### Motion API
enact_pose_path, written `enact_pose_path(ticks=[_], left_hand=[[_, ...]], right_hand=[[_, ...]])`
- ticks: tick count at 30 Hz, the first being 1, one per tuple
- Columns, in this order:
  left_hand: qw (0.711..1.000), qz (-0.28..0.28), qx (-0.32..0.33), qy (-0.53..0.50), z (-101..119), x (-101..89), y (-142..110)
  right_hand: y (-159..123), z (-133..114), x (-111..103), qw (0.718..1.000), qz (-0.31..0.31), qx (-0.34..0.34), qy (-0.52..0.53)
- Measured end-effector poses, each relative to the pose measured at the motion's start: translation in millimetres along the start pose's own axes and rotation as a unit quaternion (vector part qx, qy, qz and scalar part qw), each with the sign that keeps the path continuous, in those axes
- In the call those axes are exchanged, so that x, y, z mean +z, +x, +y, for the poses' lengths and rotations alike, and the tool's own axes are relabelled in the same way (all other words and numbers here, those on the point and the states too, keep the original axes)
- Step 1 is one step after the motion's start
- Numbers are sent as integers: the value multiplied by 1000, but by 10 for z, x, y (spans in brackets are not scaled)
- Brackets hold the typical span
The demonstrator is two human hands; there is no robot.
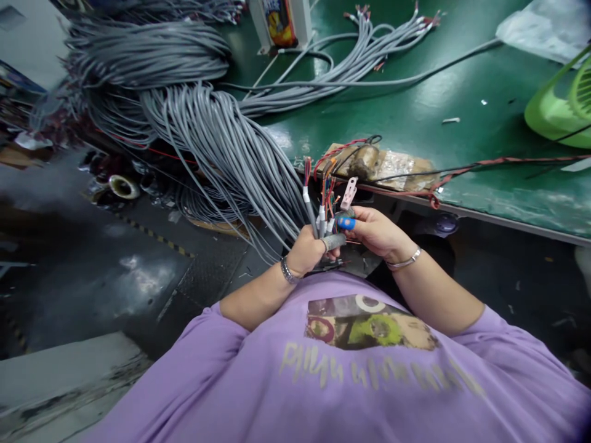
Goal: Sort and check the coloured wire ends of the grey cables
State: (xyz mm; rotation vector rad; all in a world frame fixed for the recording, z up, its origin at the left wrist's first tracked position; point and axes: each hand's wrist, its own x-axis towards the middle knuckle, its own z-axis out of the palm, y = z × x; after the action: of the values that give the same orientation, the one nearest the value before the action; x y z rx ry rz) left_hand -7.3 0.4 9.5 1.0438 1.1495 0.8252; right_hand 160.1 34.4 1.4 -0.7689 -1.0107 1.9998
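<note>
My left hand (pixel 307 249) is closed round the ends of several grey cables (pixel 311 215), below the table's front edge. White bands ring these cable ends, and thin coloured wires (pixel 329 191) fan upward out of them. Grey tape wraps a finger of this hand. Close by on the right, my right hand (pixel 373 231) has its thumb and fingers pinched together at the wires; what lies between the fingertips is too small to make out. Blue tape covers the right thumb. A pale pink clip (pixel 349 193) stands just above the right fingers.
A thick bundle of grey cables (pixel 221 123) hangs over the green table's (pixel 406 123) left side. At its front edge lies a taped board (pixel 401 169) with red and black wires. A green plastic basket (pixel 549 111) stands right, a plastic bag (pixel 545 27) behind it.
</note>
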Motion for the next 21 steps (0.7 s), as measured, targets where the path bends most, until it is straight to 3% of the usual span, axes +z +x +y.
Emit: enact_pose_path(ticks=[3,6,12,16,21], left_hand=[[998,46,22,-43,-25,8,19],[993,85,42,-63,-61,11,41],[994,72,56,-56,-87,12,63],[998,32,36,-51,-102,22,58],[994,65,51,-76,-124,20,58]], right_hand=[[-41,5,-101,997,66,32,18],[-94,44,-127,995,74,73,4],[-84,162,46,986,153,-62,-18],[-9,159,101,987,144,-66,-18],[10,145,137,987,144,-65,13]])
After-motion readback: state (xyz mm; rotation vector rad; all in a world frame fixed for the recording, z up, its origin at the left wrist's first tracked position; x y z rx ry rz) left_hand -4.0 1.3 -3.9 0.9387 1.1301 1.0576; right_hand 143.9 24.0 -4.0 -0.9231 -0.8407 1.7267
